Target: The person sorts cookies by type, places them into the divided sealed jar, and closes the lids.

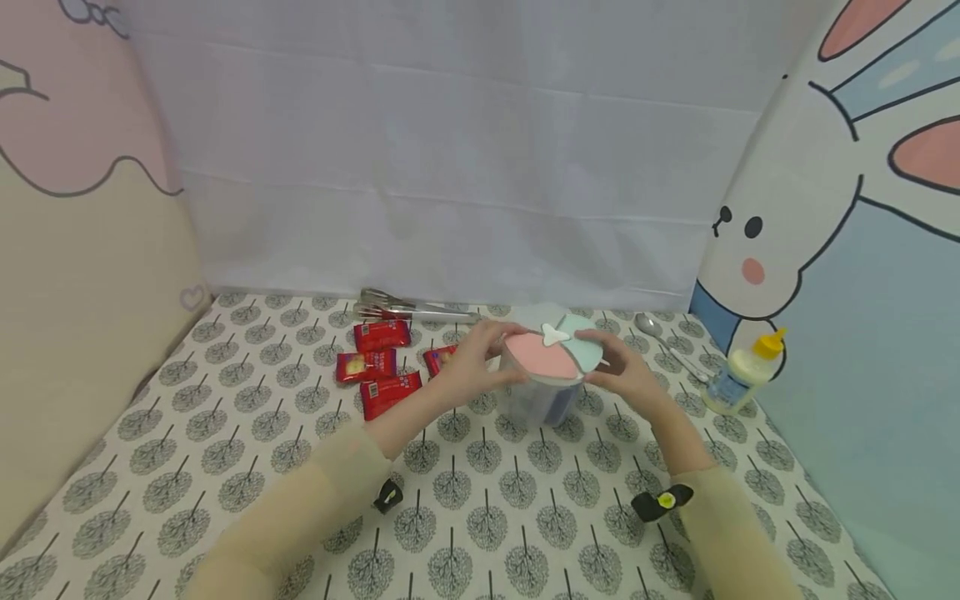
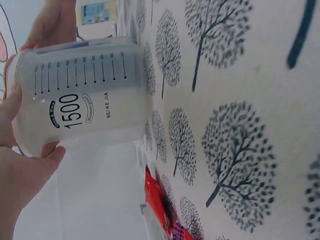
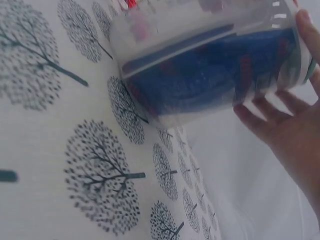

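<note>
A clear plastic jar [image 1: 528, 404] with a "1500" mark and a measuring scale stands upright on the tablecloth. Its lid [image 1: 542, 356] is pink and mint green with a white bow-shaped piece on top. My left hand [image 1: 476, 358] grips the jar's upper rim from the left, thumb toward me. From the right, my right hand [image 1: 633, 375] holds the lid's edge and upper side of the jar. In the right wrist view, a dark blue packet [image 3: 210, 70] shows through the wall, and my fingertips [image 3: 245, 115] lie against the jar.
Several red snack packets [image 1: 386, 393] lie left of the jar. Metal tongs [image 1: 435, 313] lie behind them. To the right are a metal spoon [image 1: 671, 346] and a bottle [image 1: 738, 381] with a yellow cap. A white cloth wall [image 1: 450, 167] closes off the back.
</note>
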